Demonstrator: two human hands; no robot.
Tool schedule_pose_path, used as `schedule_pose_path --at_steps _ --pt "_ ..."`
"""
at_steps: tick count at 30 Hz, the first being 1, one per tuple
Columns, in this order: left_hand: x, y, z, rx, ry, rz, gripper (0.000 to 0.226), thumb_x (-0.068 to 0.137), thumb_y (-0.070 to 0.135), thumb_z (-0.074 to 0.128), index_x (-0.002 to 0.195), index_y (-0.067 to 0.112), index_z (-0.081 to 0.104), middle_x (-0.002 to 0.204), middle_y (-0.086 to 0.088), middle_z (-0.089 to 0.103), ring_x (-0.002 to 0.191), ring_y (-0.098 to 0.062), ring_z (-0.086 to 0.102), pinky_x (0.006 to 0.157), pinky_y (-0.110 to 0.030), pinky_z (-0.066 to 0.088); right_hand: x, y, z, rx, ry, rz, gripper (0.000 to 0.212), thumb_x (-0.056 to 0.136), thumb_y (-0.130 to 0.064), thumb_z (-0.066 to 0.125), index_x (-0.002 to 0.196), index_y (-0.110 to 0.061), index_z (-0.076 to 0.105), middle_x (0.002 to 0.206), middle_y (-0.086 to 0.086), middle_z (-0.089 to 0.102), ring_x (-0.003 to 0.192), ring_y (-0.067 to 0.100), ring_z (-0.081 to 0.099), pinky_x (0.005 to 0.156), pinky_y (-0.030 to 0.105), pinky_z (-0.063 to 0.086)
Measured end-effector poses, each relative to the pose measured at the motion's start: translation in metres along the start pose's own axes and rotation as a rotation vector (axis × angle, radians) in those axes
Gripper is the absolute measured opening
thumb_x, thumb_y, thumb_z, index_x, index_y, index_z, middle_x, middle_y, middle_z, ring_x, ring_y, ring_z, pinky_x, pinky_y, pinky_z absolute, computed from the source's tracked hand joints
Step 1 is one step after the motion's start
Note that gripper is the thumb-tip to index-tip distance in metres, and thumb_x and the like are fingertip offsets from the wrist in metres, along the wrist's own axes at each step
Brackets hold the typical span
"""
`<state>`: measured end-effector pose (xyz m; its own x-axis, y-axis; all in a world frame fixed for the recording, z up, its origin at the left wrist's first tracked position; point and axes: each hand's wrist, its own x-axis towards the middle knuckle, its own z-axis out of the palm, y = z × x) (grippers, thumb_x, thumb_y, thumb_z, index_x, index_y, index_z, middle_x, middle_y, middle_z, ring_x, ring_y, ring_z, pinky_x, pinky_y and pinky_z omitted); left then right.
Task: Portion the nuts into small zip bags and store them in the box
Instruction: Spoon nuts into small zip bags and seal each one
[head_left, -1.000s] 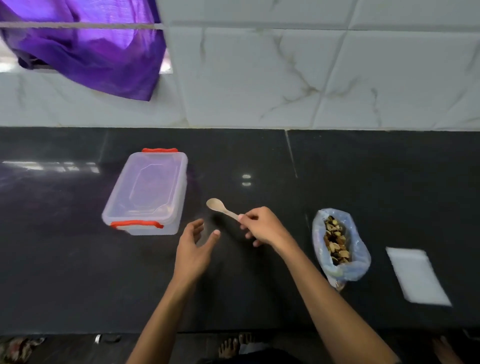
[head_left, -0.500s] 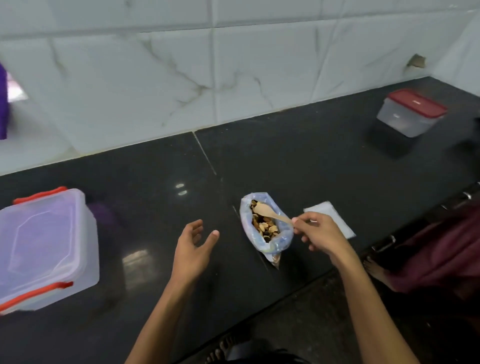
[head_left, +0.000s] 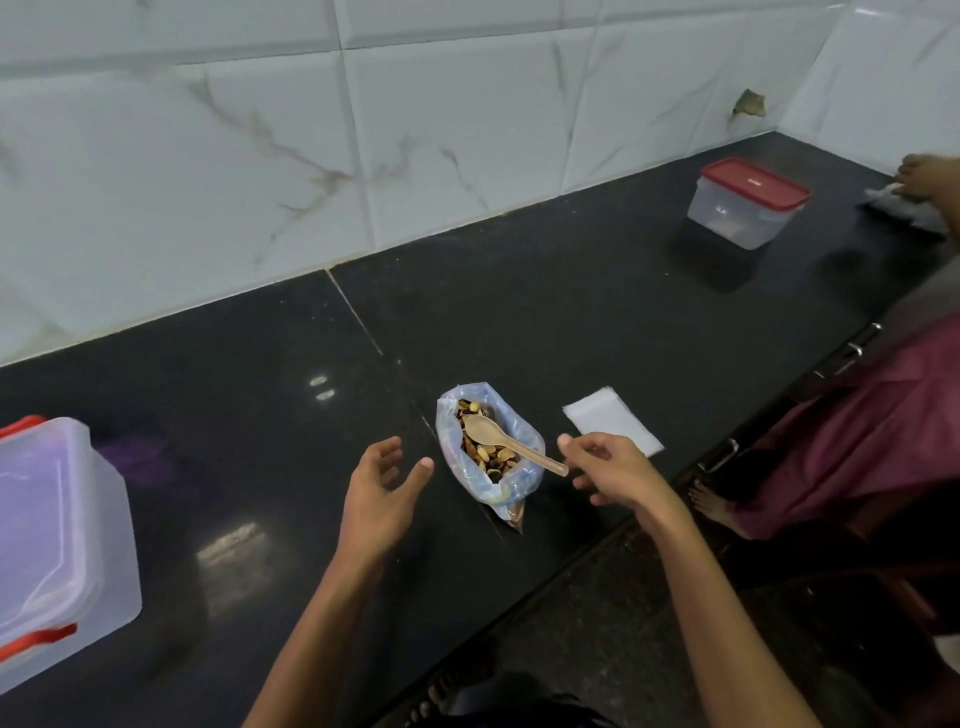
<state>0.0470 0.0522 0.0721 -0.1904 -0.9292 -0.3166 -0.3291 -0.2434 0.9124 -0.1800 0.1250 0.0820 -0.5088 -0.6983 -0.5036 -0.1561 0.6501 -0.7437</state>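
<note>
An open blue plastic bag of mixed nuts lies on the black counter near its front edge. A wooden spoon rests with its bowl on the nuts and its handle sticking out to the right. My right hand hovers just right of the handle's tip with fingers loosely bent, not around it. My left hand hangs open, palm to the right, just left of the bag. A small stack of flat white zip bags lies right of the nut bag. The clear box with red latches stands closed at far left.
A second clear container with a red lid stands at the back right. Another person in maroon clothing stands at the right, their hand on something on the counter's far corner. A white tiled wall runs along the back.
The view swung right. My right hand carried the spoon from near the box to the nut bag, laid it on the nuts and drew its fingers off the handle. My left hand stayed open.
</note>
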Motion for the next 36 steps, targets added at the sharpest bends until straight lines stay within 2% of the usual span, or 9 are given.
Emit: schedule_pose_path --at_steps 2,5,9,12,18,23,28,32,36 --pt "0.001 0.0 0.001 -0.006 -0.001 0.001 0.058 0.088 0.024 0.066 0.141 0.015 0.042 0.145 -0.007 0.045 0.131 -0.022 0.045 0.104 -0.039 0.042 0.011 0.006 -0.008 0.023 0.101 -0.019 0.02 0.093 -0.035 0.057 0.102 -0.018 0.061 0.097 0.001 0.065 0.078 0.011 0.06 0.063 0.026 0.05" --pt "0.003 0.0 0.002 -0.002 0.0 0.003 0.058 0.088 0.023 0.066 0.14 0.015 0.042 0.144 -0.007 0.045 0.131 -0.021 0.045 0.101 -0.035 0.042 0.038 0.02 -0.018 -0.038 0.324 -0.092 0.014 0.089 -0.027 0.064 0.097 -0.016 0.064 0.101 0.003 0.066 0.09 0.018 0.061 0.08 0.036 0.051" --pt "0.003 0.0 0.002 -0.01 0.007 0.004 0.058 0.088 0.023 0.067 0.14 0.015 0.043 0.144 -0.007 0.046 0.129 -0.022 0.047 0.102 -0.039 0.044 0.065 0.03 -0.025 -0.372 0.497 -0.088 0.046 0.087 -0.037 0.063 0.125 -0.012 0.055 0.125 0.01 0.056 0.115 0.029 0.05 0.095 0.038 0.041" --pt "0.003 0.0 0.002 0.006 0.013 0.011 0.057 0.089 0.024 0.066 0.14 0.015 0.042 0.144 -0.007 0.046 0.13 -0.022 0.046 0.102 -0.039 0.044 0.072 0.033 -0.027 -0.541 0.505 -0.014 0.064 0.084 -0.048 0.062 0.135 -0.011 0.047 0.135 0.013 0.046 0.123 0.033 0.041 0.1 0.041 0.036" --pt "0.002 0.001 0.0 0.009 0.021 0.018 0.056 0.089 0.024 0.065 0.14 0.015 0.042 0.144 -0.006 0.046 0.129 -0.022 0.047 0.097 -0.034 0.044 0.076 0.034 -0.033 -0.411 0.515 -0.037 0.044 0.078 -0.039 0.073 0.112 -0.015 0.059 0.116 0.006 0.06 0.111 0.028 0.053 0.093 0.041 0.044" --pt "0.0 0.001 -0.003 0.001 0.045 0.015 0.056 0.089 0.024 0.065 0.14 0.015 0.043 0.143 -0.006 0.046 0.128 -0.022 0.048 0.094 -0.035 0.046 0.07 0.031 -0.037 -0.303 0.513 -0.078 0.021 0.088 -0.029 0.064 0.102 -0.014 0.065 0.106 0.007 0.068 0.089 0.02 0.059 0.072 0.029 0.043" --pt "-0.002 -0.001 -0.008 -0.02 0.084 0.007 0.055 0.089 0.024 0.066 0.138 0.015 0.044 0.142 -0.005 0.048 0.126 -0.022 0.05 0.09 -0.032 0.045 0.055 0.023 -0.041 -0.267 0.517 -0.092 0.028 0.096 -0.023 0.053 0.118 -0.009 0.065 0.115 0.012 0.066 0.106 0.029 0.06 0.075 0.027 0.037" --pt "-0.005 -0.002 -0.014 -0.029 0.108 0.016 0.053 0.089 0.023 0.066 0.137 0.014 0.046 0.14 -0.006 0.05 0.123 -0.021 0.051 0.086 -0.028 0.043 0.037 0.012 -0.047 -0.209 0.541 -0.124 0.03 0.095 -0.027 0.055 0.119 -0.011 0.064 0.118 0.008 0.065 0.102 0.025 0.059 0.073 0.026 0.036" --pt "-0.01 0.006 -0.022 -0.056 0.136 0.047 0.046 0.089 0.024 0.066 0.132 0.016 0.051 0.135 -0.003 0.054 0.118 -0.017 0.054 0.084 -0.025 0.042 0.01 -0.021 -0.034 -0.081 0.55 -0.359 0.027 0.092 -0.03 0.06 0.113 -0.015 0.068 0.111 0.002 0.067 0.095 0.014 0.058 0.076 0.026 0.041"
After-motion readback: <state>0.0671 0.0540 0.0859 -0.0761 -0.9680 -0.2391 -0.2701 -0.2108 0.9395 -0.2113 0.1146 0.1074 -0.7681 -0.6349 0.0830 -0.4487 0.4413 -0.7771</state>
